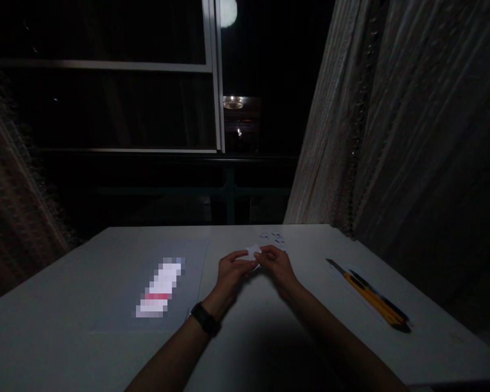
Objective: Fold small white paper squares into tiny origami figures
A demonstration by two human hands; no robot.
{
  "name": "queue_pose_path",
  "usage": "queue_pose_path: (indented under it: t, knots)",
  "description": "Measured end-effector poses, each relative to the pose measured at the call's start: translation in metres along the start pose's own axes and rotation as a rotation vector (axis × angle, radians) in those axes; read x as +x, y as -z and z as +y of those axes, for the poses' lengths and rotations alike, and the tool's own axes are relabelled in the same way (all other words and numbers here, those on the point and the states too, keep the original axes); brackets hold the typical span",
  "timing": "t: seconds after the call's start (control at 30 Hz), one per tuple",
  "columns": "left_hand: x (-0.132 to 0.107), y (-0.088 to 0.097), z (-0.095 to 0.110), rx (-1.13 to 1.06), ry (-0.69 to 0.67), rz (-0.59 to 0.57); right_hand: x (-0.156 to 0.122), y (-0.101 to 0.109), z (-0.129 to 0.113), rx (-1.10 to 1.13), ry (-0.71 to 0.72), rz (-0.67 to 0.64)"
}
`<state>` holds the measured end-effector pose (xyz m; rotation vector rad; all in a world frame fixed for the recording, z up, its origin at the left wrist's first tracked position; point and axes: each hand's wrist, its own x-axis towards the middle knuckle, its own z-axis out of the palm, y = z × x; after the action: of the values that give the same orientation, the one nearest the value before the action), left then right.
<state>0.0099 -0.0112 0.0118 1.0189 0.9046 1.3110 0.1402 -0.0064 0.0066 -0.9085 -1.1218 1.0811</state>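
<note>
Both my hands meet over the middle of a white table point(65, 326) in dim light. My left hand point(232, 272), with a black watch on its wrist, pinches one side of a small white piece of paper point(253, 254). My right hand point(276, 265) pinches the paper's other side with its fingers curled. The paper is held just above the table surface. Several tiny paper scraps point(275, 237) lie just beyond my hands.
A yellow utility knife point(367, 296) and a dark pen lie on a white sheet at the right. A blurred-out flat item point(161, 287) rests on a large sheet at the left. Curtains hang on both sides; a dark window stands behind.
</note>
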Motion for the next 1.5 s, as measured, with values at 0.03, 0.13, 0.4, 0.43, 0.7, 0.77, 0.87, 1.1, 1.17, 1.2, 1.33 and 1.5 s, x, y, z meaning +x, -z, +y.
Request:
queue_pose_path:
  t: [0.03,0.13,0.4,0.43,0.7,0.77,0.87,1.1,1.17,1.2,1.33,1.5]
  knots:
    - [-0.0001,-0.0002,0.0001,-0.001,0.0,0.001,-0.0006,-0.0005,-0.0007,0.02,0.002,-0.001]
    - [-0.0007,-0.0008,0.0013,0.008,0.001,0.01,-0.002,-0.0012,-0.0029,0.06,0.017,-0.01]
    - [-0.0012,-0.0002,-0.0005,-0.025,-0.003,-0.03,-0.0023,-0.0021,0.0,0.082,0.061,0.032]
    - [-0.0009,0.0001,-0.0012,-0.031,-0.001,-0.037,-0.0021,-0.002,0.0005,0.083,0.064,0.037]
    - [-0.001,-0.0009,-0.0014,-0.04,0.019,-0.036,-0.0048,-0.004,-0.0061,0.048,0.059,0.093]
    - [-0.0015,-0.0014,-0.001,-0.048,0.019,-0.036,-0.0056,-0.0048,-0.0071,0.046,0.057,0.108]
    - [-0.0019,-0.0016,-0.0008,-0.039,0.025,-0.025,-0.006,-0.0054,-0.007,0.063,0.049,0.117]
    - [-0.0034,-0.0021,-0.0009,-0.037,0.026,-0.002,-0.0046,-0.0054,-0.0068,0.081,0.03,0.139]
    - [-0.0035,-0.0022,-0.0017,-0.042,0.019,0.005,-0.0043,-0.005,-0.0068,0.083,0.028,0.133]
    - [-0.0034,-0.0021,-0.0022,-0.049,0.015,0.005,-0.0043,-0.0048,-0.0069,0.082,0.028,0.128]
    - [-0.0025,-0.0015,-0.0044,-0.066,0.003,0.001,-0.0042,-0.0046,-0.0082,0.077,0.019,0.099]
    - [-0.0028,-0.0027,-0.0061,-0.055,0.003,0.008,-0.0027,-0.0064,-0.009,0.077,0.019,0.134]
